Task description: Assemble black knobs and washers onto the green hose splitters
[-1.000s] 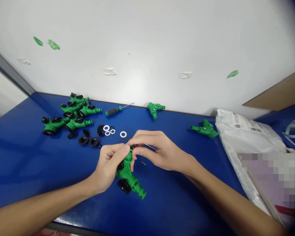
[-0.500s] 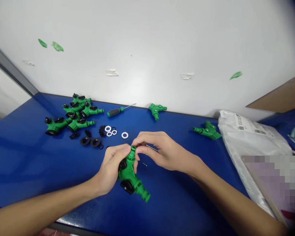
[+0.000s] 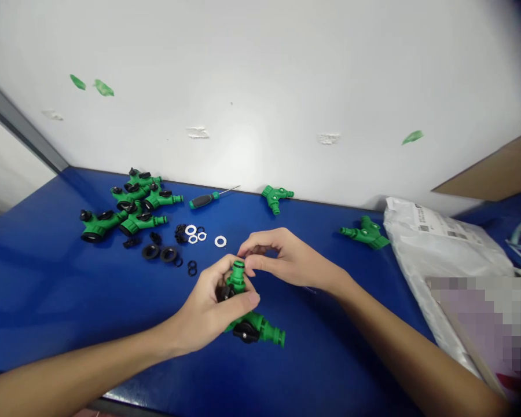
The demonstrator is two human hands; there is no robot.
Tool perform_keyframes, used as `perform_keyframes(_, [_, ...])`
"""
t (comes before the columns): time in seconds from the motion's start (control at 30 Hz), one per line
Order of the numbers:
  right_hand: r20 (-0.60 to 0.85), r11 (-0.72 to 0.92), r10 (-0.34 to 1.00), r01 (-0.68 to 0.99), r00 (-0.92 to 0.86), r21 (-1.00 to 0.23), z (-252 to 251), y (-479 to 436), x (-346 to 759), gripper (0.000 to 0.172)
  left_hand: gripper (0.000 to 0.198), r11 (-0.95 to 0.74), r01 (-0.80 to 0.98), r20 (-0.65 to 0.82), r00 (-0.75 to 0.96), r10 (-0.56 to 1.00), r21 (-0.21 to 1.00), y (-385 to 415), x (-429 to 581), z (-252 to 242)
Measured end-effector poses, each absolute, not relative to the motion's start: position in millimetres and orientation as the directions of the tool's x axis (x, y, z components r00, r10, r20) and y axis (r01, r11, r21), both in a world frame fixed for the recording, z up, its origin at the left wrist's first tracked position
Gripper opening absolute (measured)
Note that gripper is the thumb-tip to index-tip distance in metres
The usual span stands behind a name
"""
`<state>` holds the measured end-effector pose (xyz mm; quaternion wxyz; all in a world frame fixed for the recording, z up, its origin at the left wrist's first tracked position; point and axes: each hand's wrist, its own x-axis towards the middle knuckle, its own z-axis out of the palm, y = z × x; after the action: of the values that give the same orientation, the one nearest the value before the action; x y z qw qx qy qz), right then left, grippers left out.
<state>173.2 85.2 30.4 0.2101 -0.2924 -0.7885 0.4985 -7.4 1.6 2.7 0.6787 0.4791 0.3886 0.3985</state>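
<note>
A green Y-shaped hose splitter (image 3: 256, 324) with black valve levers is gripped in my left hand (image 3: 204, 315), the thumb lying across its body. One outlet points up between the thumb and fingers, and a dark ring shows around its tip. My right hand (image 3: 282, 258) has its thumb and fingertips drawn together at that outlet's tip; anything pinched between them is hidden. Left of the hands lie black O-rings (image 3: 192, 267), white washers (image 3: 191, 230), a single white washer (image 3: 220, 241) and black ring caps (image 3: 169, 253).
Several green splitters with black levers (image 3: 98, 225) cluster at the left. A screwdriver (image 3: 204, 201) lies near the wall. Two splitters without levers, one at the back (image 3: 276, 198) and one farther right (image 3: 367, 233), rest beside a plastic bag (image 3: 417, 249) on the blue table (image 3: 69, 289).
My left hand has shifted its hold, bringing its thumb from the outlet's tip down across the body. The splitter has turned, its lower outlet swinging right. My right fingers stay near the upper tip.
</note>
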Motion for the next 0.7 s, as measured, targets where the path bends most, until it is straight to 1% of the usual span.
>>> perform_keyframes(0.1, [0.041,0.386,0.730,0.361,-0.682,-0.849,29,93,176,0.033,0.030,0.279,-0.153,-0.190,0.430,0.882,0.948,-1,-4,3])
perform_keyframes(0.13, [0.063,0.416,0.752,0.399,-0.657,-0.817,28,97,173,0.033,0.032,0.291,-0.147,-0.199,0.449,0.871,0.945,-1,-3,3])
perform_keyframes(0.2, [0.105,0.479,0.766,0.454,-0.635,-0.752,25,106,162,0.025,0.032,0.301,-0.130,-0.205,0.481,0.853,0.945,-2,-2,3])
perform_keyframes(0.27, [0.127,0.533,0.745,0.470,-0.655,-0.703,23,119,143,0.016,0.032,0.300,-0.121,-0.206,0.490,0.847,0.946,-1,-1,3])
perform_keyframes(0.3, [0.129,0.559,0.727,0.472,-0.675,-0.682,23,125,132,0.016,0.032,0.301,-0.120,-0.208,0.487,0.848,0.946,-1,-1,4])
perform_keyframes(0.4, [0.083,0.624,0.644,0.459,-0.761,-0.633,22,146,100,0.023,0.031,0.311,-0.126,-0.217,0.479,0.850,0.942,0,-1,5])
perform_keyframes(0.5, [0.030,0.652,0.575,0.436,-0.818,-0.620,22,160,82,0.019,0.030,0.317,-0.135,-0.217,0.482,0.849,0.939,0,-1,5])
perform_keyframes(0.57, [0.015,0.652,0.557,0.427,-0.830,-0.626,20,164,77,0.015,0.029,0.315,-0.143,-0.212,0.483,0.849,0.938,0,-1,4])
perform_keyframes(0.7, [0.009,0.589,0.602,0.436,-0.799,-0.680,18,163,79,0.010,0.028,0.307,-0.157,-0.196,0.487,0.851,0.939,0,-2,3])
